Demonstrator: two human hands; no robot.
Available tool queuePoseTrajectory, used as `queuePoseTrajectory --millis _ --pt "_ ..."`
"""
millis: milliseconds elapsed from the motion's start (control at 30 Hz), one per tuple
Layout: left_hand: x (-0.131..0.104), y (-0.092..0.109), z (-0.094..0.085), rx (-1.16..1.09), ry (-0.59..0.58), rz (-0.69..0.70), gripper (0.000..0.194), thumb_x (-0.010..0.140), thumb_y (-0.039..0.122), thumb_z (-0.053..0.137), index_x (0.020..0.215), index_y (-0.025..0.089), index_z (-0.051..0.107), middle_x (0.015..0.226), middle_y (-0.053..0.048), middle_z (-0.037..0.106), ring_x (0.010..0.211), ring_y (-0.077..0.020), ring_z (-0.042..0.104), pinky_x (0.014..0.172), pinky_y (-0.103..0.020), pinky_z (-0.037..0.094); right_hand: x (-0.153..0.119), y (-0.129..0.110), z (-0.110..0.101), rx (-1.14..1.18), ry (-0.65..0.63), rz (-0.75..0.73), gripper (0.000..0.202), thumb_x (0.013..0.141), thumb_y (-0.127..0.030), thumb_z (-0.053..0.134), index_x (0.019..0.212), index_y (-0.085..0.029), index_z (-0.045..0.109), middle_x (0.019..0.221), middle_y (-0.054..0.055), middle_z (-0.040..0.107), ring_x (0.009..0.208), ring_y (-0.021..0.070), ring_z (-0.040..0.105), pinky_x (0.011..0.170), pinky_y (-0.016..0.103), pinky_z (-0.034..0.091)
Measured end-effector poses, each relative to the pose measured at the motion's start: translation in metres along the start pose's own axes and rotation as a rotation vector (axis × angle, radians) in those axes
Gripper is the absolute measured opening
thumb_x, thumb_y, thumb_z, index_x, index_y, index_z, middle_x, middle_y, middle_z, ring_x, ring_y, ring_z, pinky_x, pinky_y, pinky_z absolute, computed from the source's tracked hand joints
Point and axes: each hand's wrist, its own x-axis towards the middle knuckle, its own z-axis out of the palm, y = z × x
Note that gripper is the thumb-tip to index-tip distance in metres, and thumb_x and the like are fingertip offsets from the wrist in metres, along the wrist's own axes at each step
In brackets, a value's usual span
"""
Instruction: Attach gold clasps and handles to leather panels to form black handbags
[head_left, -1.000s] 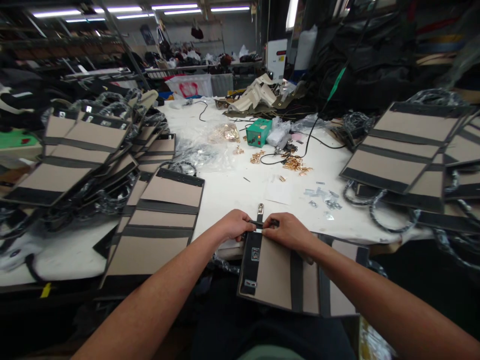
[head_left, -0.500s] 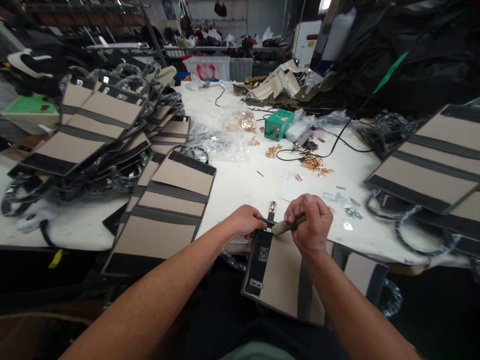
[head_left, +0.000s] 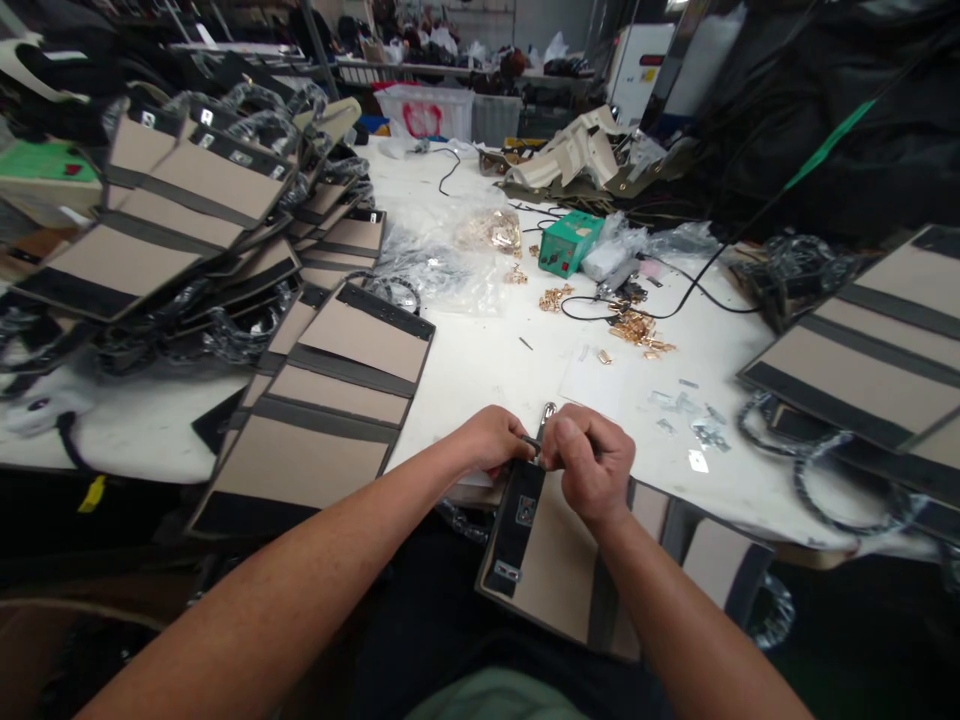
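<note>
A beige panel with dark bands (head_left: 559, 565) lies at the table's front edge, bearing two metal fittings on its dark end strip. At its upper corner, my left hand (head_left: 499, 440) pinches the dark strap end. A metal-tipped tab (head_left: 549, 411) sticks out beyond that corner. My right hand (head_left: 592, 460) is closed just beside the left fingertips, with a tool mostly hidden inside the fist. What lies between the two hands is too small and covered to make out.
Stacked beige panels (head_left: 330, 400) stand at the left, more panels (head_left: 862, 370) at the right. Beyond the hands are loose silver plates (head_left: 697, 420), gold fittings (head_left: 637, 328), a green box (head_left: 570, 242) with a cable, and clear plastic bags (head_left: 442, 265).
My right hand has moved left and closer to my left hand, and its tool, visible before, is now mostly hidden. The camera view has shifted slightly.
</note>
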Motion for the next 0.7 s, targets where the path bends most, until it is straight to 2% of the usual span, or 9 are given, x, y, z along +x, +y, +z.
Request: queuePoseTrajectory --millis 100,200,267,367,433,567,700 --pt "-0.002 0.004 -0.001 0.000 0.003 -0.004 0.015 0.076 0.019 0.068 0.062 0.016 0.062 0.040 0.007 0.046 0.034 -0.0097 0.041 0.036 -0.022 0.034 0.006 -0.002 -0.003 -0.016 -0.042 0.172 0.041 0.097 -0.044 0.059 0.063 -0.020 0.057 0.056 -0.001 0.056 0.051 0.0130 0.050 0.051 0.028 0.040" --pt "-0.001 0.006 -0.001 -0.001 -0.003 -0.013 0.012 0.075 0.018 0.069 0.064 0.016 0.064 0.039 0.006 0.048 0.033 -0.0106 0.042 0.035 -0.023 0.032 0.014 -0.014 -0.005 0.113 0.078 0.284 0.041 0.094 -0.044 0.063 0.063 -0.020 0.053 0.054 -0.004 0.051 0.044 0.0106 0.045 0.045 0.027 0.036" --pt "0.000 0.005 -0.001 -0.004 -0.013 -0.017 0.012 0.075 0.017 0.069 0.064 0.015 0.065 0.039 0.005 0.048 0.032 -0.0106 0.041 0.035 -0.023 0.031 0.018 -0.028 -0.005 0.223 0.140 0.249 0.042 0.092 -0.040 0.067 0.060 -0.021 0.048 0.051 -0.006 0.046 0.040 0.0094 0.040 0.042 0.026 0.034" --pt "0.001 0.003 -0.001 -0.014 -0.016 -0.016 0.011 0.075 0.017 0.070 0.065 0.014 0.066 0.040 0.005 0.050 0.033 -0.0098 0.041 0.037 -0.023 0.033 0.019 -0.041 -0.001 0.313 0.173 0.114 0.041 0.093 -0.035 0.065 0.058 -0.022 0.046 0.050 -0.007 0.040 0.039 0.0096 0.039 0.040 0.026 0.034" --pt "0.001 0.002 -0.001 -0.016 -0.013 -0.008 0.011 0.075 0.017 0.071 0.065 0.014 0.066 0.040 0.006 0.049 0.034 -0.0097 0.042 0.038 -0.023 0.034 0.015 -0.037 0.003 0.249 0.144 0.070 0.042 0.093 -0.035 0.064 0.057 -0.022 0.047 0.048 -0.006 0.041 0.040 0.0102 0.040 0.041 0.027 0.034" --pt "0.000 0.001 -0.002 -0.017 0.001 0.007 0.013 0.074 0.016 0.071 0.063 0.014 0.065 0.039 0.006 0.047 0.033 -0.0102 0.042 0.037 -0.023 0.033 0.009 -0.020 0.009 0.034 0.039 0.128 0.046 0.095 -0.036 0.061 0.054 -0.022 0.047 0.047 -0.004 0.046 0.044 0.0112 0.044 0.045 0.028 0.035" --pt "0.002 0.000 -0.001 -0.034 -0.006 0.011 0.012 0.074 0.016 0.071 0.064 0.015 0.064 0.039 0.006 0.046 0.033 -0.0097 0.040 0.038 -0.023 0.033 0.013 -0.028 0.006 0.123 0.064 0.037 0.044 0.093 -0.035 0.064 0.056 -0.023 0.044 0.047 -0.006 0.041 0.042 0.0107 0.040 0.044 0.028 0.034"
